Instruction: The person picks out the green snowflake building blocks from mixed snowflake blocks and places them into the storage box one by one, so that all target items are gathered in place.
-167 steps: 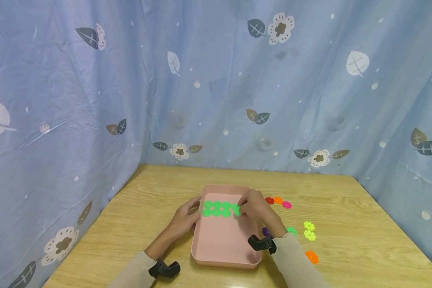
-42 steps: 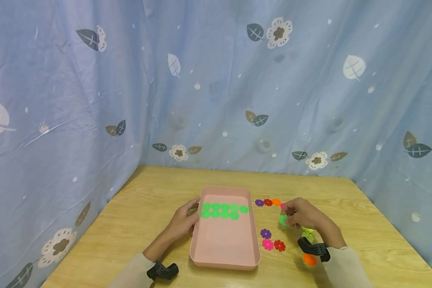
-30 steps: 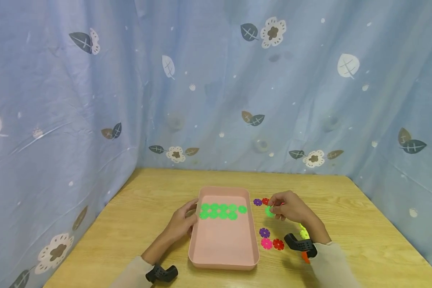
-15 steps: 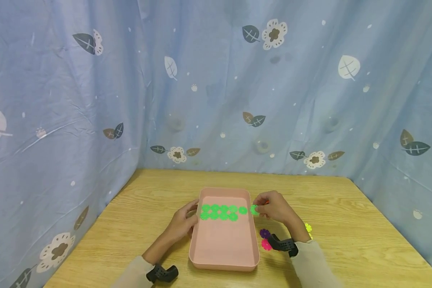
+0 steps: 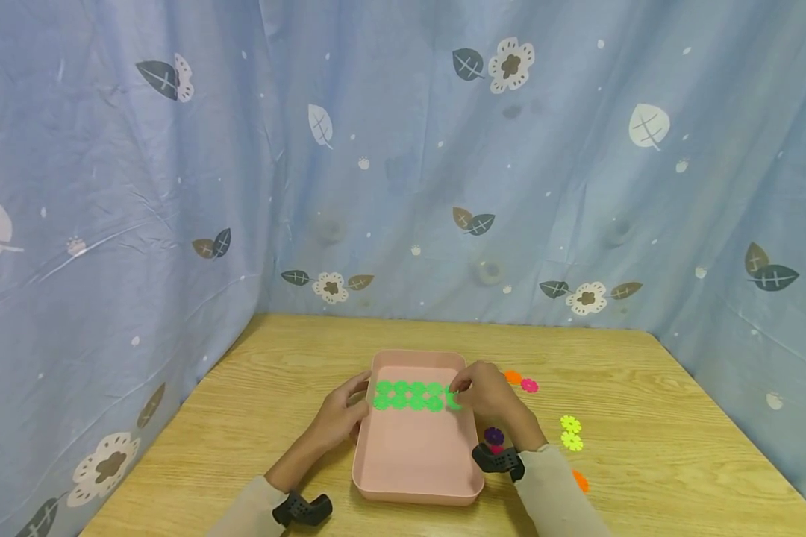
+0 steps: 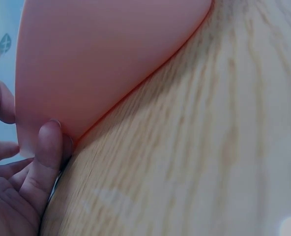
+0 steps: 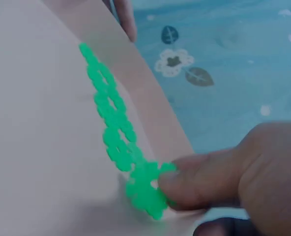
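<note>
A pink tray [image 5: 419,462] bears two rows of green flower-shaped snowflake discs [image 5: 400,401] in its far half. My left hand [image 5: 336,419] holds the tray's left side; in the left wrist view the thumb [image 6: 49,145] lies on the outer wall and a fingertip is at the rim. At the right end of the rows, my right hand [image 5: 490,391] pinches a green snowflake disc [image 7: 148,189] between thumb and fingers. In the right wrist view this disc stands tilted, overlapping the end of the rows, low over the tray floor.
Right of the tray lie loose discs: orange [image 5: 513,377], pink [image 5: 529,385], purple [image 5: 494,435], two yellow ones [image 5: 571,432] and another orange one [image 5: 580,480], part hidden by the sleeve. A blue patterned curtain [image 5: 403,186] closes off the wooden table [image 5: 302,343] behind.
My right hand has picked a green disc from the table at the right and carried it left over the rim into the tray. The left hand has stayed at the tray's side.
</note>
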Tool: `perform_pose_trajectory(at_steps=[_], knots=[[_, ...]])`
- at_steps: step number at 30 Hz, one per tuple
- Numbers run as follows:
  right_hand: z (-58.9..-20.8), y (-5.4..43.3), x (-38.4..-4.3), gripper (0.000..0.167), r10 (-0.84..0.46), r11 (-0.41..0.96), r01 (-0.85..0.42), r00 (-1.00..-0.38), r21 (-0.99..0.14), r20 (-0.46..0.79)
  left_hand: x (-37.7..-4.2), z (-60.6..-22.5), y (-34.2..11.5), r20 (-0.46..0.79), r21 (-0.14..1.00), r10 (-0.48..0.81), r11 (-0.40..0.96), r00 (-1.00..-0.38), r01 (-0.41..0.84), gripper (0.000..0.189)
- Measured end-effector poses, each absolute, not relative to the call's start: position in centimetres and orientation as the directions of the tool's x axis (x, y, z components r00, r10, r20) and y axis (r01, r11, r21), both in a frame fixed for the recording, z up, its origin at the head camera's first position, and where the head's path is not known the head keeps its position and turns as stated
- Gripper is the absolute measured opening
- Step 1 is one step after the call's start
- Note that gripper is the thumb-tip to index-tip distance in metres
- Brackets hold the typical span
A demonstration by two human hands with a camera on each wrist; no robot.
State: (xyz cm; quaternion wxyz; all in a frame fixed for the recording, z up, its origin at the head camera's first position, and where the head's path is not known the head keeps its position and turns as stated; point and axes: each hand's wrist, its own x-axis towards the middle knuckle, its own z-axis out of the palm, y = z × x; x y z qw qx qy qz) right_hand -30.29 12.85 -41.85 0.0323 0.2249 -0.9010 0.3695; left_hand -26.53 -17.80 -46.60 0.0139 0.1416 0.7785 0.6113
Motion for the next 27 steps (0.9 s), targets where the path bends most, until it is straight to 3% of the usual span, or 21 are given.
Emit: perform_pose_trajectory(at_steps=[11,14,23,27], knots=[[-42.5,12.1,-30.4,0.020,-0.382,0.695,-0.439,-0.896,-0.570,0.224,-26.7,-46.7,-17.7,0.143,0.955,0.227,0.224,-0.963,0.195,0.068],[-42.7,12.1,-30.6,0.025,-0.356,0.689,-0.413,-0.909,-0.596,0.217,-26.6,-46.7,-17.7,0.142,0.955,0.229,0.226,-0.963,0.195,0.067],[-43.1,12.2,-31.3,0.082,-0.203,0.637,-0.269,-0.963,-0.722,0.179,-26.7,-46.6,-17.7,0.143,0.955,0.223,0.224,-0.964,0.193,0.068],[-43.2,12.2,-31.4,0.098,-0.190,0.614,-0.201,-0.976,-0.763,0.105,-26.7,-46.6,-17.8,0.146,0.954,0.226,0.226,-0.963,0.198,0.067]])
